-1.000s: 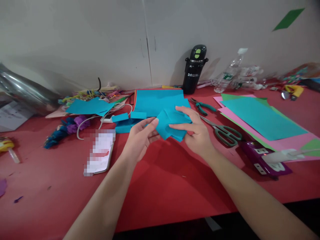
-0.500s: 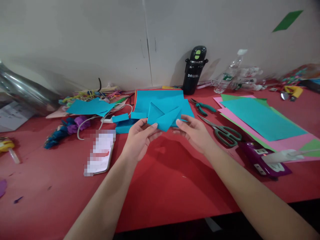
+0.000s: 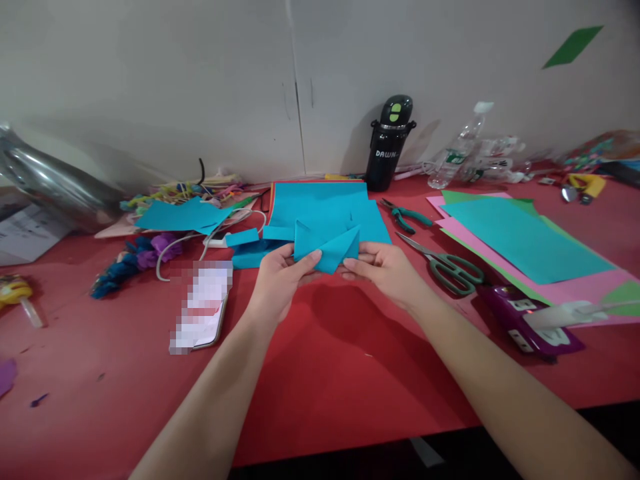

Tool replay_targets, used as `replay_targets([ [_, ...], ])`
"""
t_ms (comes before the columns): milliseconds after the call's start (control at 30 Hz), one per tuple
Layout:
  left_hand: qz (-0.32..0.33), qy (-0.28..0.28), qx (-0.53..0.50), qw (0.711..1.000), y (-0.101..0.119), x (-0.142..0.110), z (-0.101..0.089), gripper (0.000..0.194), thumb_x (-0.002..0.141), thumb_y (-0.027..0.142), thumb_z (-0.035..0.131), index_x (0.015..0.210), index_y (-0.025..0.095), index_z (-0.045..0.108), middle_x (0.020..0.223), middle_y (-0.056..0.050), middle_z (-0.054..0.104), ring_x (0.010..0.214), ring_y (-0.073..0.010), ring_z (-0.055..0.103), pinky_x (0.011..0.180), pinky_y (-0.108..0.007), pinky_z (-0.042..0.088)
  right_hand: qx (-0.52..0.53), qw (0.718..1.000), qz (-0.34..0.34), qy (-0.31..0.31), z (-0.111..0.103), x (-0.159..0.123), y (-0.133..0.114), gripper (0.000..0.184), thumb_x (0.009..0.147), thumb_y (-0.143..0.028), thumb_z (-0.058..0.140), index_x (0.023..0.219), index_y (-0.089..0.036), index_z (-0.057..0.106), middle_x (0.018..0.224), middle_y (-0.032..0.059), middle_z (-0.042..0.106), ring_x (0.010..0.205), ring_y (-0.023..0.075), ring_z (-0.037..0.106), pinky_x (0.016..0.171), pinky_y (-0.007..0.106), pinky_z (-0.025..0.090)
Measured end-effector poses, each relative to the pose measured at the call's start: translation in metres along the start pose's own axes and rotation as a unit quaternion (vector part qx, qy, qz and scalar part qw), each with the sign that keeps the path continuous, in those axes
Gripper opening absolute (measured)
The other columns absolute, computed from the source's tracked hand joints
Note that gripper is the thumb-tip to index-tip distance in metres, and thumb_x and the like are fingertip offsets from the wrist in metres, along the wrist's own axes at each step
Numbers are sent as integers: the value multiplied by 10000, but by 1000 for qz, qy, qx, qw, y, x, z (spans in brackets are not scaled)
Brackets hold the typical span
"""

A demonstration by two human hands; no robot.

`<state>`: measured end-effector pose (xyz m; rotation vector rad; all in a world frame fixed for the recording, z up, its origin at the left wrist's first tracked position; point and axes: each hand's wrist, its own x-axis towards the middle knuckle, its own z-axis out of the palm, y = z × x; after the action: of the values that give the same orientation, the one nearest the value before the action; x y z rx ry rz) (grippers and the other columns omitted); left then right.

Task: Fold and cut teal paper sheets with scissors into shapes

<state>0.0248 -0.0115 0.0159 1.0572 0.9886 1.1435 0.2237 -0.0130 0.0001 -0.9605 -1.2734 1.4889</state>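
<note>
A folded blue paper (image 3: 327, 248) with slanting flaps is held above the red table, in the middle of the view. My left hand (image 3: 280, 277) is closed on its lower left edge, thumb on the front face. On the other side, my right hand (image 3: 377, 267) pinches the lower right edge, thumb in front and fingers behind. Behind the paper lie flat blue sheets (image 3: 320, 200). Just left of my left hand sits another folded blue paper piece (image 3: 245, 257), partly hidden by the hand.
A phone (image 3: 203, 307) lies left of my forearm. Right of my hands are pliers (image 3: 407, 217), scissors (image 3: 455, 270), a purple power strip (image 3: 530, 323) and coloured sheets (image 3: 540, 243). A black bottle (image 3: 387, 150) stands at the back by the white wall.
Both hands have lowered the folded blue paper slightly towards me. Its upper flaps now look flatter, and my right hand's fingers have drawn closer along its edge.
</note>
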Motion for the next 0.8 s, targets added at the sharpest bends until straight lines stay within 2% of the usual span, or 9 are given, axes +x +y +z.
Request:
replay_targets([
  [200,11,10,10,1000,-1,2,-3,372,766,405,811,1005,136,721,1065,-118,768,932,-257,741,844,-381,611,1,1000,10,-27,-2,2,2,339,801,-396,786,1071,-193,748,1029,78,777,970,239,749,946,425,591],
  [400,16,14,22,1000,0,3,-5,341,759,400,815,966,148,716,1030,-98,763,900,-235,733,781,-335,615,17,997,17,-74,-6,-1,-3,271,837,-353,762,1064,-204,748,1064,71,764,1017,239,733,1004,446,550],
  [533,33,1,31,999,1,0,-3,310,769,393,809,945,154,717,984,-83,765,855,-222,728,783,-357,623,73,992,0,-105,-6,-1,-6,232,853,-326,755,1057,-219,729,1125,54,742,1064,218,700,1044,440,514],
  [633,31,-29,38,998,-1,-2,1,296,792,386,792,967,158,721,965,-78,770,846,-221,732,795,-375,628,121,991,18,-60,-2,0,-4,211,843,-373,761,976,-215,719,1074,45,748,981,205,708,947,430,569],
  [800,30,-44,71,996,-5,-2,6,319,814,393,769,1023,157,720,965,-71,776,892,-228,742,805,-366,634,105,992,54,45,2,3,4,256,708,-329,871,848,-178,719,915,43,760,836,180,708,814,373,596],
])
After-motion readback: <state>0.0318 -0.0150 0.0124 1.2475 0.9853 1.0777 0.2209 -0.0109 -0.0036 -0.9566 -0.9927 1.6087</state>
